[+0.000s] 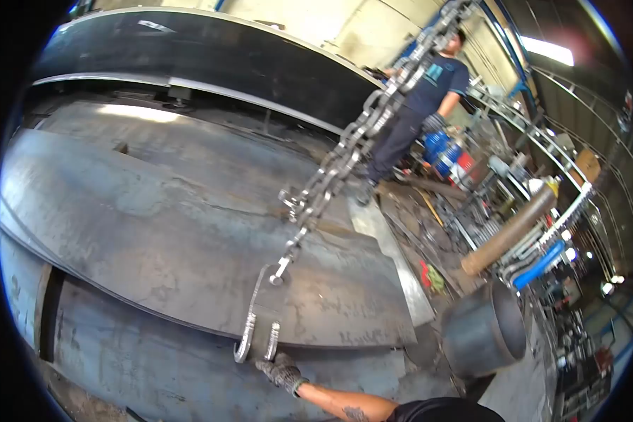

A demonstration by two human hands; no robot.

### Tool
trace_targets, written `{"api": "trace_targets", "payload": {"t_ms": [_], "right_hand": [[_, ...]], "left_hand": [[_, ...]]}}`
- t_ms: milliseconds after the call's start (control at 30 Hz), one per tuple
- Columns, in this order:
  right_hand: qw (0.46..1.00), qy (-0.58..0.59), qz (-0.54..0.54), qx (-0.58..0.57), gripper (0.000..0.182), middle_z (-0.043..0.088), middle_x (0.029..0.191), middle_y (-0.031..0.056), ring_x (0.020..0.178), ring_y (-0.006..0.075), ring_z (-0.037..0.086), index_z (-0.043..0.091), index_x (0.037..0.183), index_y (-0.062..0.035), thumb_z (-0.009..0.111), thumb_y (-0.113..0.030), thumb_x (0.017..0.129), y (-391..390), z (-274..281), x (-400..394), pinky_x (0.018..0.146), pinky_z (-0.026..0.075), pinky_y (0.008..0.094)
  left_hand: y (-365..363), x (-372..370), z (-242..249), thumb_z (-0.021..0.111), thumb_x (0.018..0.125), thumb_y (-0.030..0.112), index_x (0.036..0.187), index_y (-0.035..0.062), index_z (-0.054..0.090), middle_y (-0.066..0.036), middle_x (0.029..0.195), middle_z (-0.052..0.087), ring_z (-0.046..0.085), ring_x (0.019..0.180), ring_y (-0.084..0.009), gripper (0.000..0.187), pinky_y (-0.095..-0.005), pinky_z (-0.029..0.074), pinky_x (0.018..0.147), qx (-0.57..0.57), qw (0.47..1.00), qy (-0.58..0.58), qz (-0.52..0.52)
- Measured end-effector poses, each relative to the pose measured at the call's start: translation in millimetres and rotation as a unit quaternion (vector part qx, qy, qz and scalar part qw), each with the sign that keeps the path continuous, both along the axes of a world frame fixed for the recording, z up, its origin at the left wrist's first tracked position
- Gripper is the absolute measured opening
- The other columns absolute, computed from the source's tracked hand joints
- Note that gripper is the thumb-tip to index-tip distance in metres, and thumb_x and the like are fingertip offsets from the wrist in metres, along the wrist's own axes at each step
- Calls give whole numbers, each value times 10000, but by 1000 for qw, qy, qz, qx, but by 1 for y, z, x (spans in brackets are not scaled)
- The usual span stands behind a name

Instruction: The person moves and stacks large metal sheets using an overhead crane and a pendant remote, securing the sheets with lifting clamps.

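My right hand (283,373), in a grey knit glove, reaches in from the bottom. Its fingers are curled at the lower end of a steel lifting hook (249,330), which has two curved prongs at the front edge of the upper steel plate (169,260). From the hook's top a heavy chain (330,179) slants up to the upper right, doubled over most of its length. Another steel plate (190,380) lies lower, under the overhanging edge. My left hand is out of view.
Another person (425,91) stands beyond the plates, wearing a dark glove. A short, wide steel pipe section (475,330) stands to the right, near a long brown pipe (510,228). Behind the plates runs a long dark beam (211,60). A blue container (439,151) sits by the person.
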State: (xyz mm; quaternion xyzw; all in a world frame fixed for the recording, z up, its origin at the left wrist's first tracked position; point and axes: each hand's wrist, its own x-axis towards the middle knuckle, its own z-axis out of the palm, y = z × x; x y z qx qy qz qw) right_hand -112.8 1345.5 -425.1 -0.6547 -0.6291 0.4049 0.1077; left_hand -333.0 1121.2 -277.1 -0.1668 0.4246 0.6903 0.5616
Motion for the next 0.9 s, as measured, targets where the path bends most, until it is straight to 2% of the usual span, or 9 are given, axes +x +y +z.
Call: {"api": "trace_targets", "payload": {"t_ms": [33, 67, 167, 400, 600, 633, 767, 833, 900], "right_hand": [[993, -33, -21, -108, 474, 671, 933, 228, 934, 369, 630, 667, 924, -25, 700, -470, 762, 7, 6, 4, 772, 478, 461], [998, -38, -54, -13, 493, 664, 817, 227, 834, 401, 626, 650, 812, -8, 714, -491, 733, 5, -33, 19, 745, 479, 462], [984, 22, -105, -141, 427, 620, 600, 127, 509, 250, 606, 628, 748, -17, 715, -436, 749, -7, 7, 40, 503, 492, 387], [986, 3, -84, -143, 316, 597, 569, 81, 456, 177, 579, 636, 763, -8, 698, -316, 794, -49, 23, 109, 453, 481, 338], [999, -25, -29, -24, 525, 696, 893, 212, 870, 353, 672, 701, 943, -24, 711, -483, 689, -80, -15, 146, 770, 520, 433], [997, -59, -48, -7, 519, 693, 895, 214, 891, 361, 667, 699, 905, -26, 707, -498, 691, -85, -16, 139, 779, 518, 439], [967, -140, -94, 192, 863, 470, 1352, 254, 1175, 405, 522, 392, 1342, -17, 779, -419, 685, -90, 5, 112, 944, 463, 455], [905, -162, -106, 379, 1011, 426, 1394, 223, 1245, 370, 469, 341, 1384, 5, 833, -450, 627, -75, 34, 86, 1014, 407, 412], [917, -118, -125, 361, 1105, 388, 1406, 230, 1264, 381, 440, 253, 1435, -16, 852, -426, 602, -43, 51, 68, 1037, 396, 419]], "left_hand": [[3, -2, -1, 501, 887, 626, 1300, 178, 518, -91, 1188, 605, 575, 1050, -309, 609, -517, 451, 938, 1, 1000, -9, -11], [7, -5, -2, 502, 884, 631, 1301, 182, 519, -92, 1187, 605, 574, 1048, -310, 613, -516, 450, 936, 3, 1000, -14, -24], [14, 0, 3, 507, 872, 645, 1303, 196, 521, -94, 1184, 602, 572, 1043, -315, 623, -512, 449, 932, 22, 997, -38, -69], [25, 44, 12, 526, 925, 499, 1266, 147, 542, -73, 1141, 615, 585, 1005, -262, 491, -422, 475, 881, 130, 981, -72, -125], [22, 52, -2, 487, 909, 573, 1273, 176, 530, -66, 1054, 623, 616, 884, -273, 541, -458, 519, 767, 114, 991, 12, -62], [22, 48, 7, 569, 883, 515, 1282, 131, 503, -74, 1124, 590, 585, 1004, -264, 557, -438, 494, 873, 139, 984, -40, -106], [18, 47, 3, 625, 864, 409, 1238, 107, 535, -85, 1101, 608, 598, 987, -275, 490, -430, 509, 861, 113, 989, -3, -95], [14, 47, 0, 638, 859, 397, 1219, 99, 549, -82, 1082, 617, 606, 970, -269, 476, -417, 510, 865, 93, 992, -30, -83], [18, 51, -1, 517, 885, 558, 1127, 82, 586, -175, 965, 664, 651, 823, -348, 538, -514, 533, 757, 60, 995, -64, -39]]}}
